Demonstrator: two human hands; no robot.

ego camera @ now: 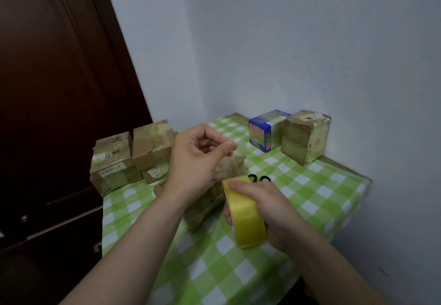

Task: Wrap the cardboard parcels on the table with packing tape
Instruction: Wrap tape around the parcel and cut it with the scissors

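As you unroll, right hand (269, 209): grips tape roll (243, 216) as anchor.
Left hand (198, 154): pinches tape end (230, 165), stretched above parcel (202, 207).

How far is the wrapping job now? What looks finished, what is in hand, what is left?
Done, it seems: the blue box and the brown box by the wall shine with tape; the left parcels show tape bands. In hand: the right hand grips the yellow tape roll, the left hand pinches what seems the tape end above the middle parcel. Left: wrapping that parcel.
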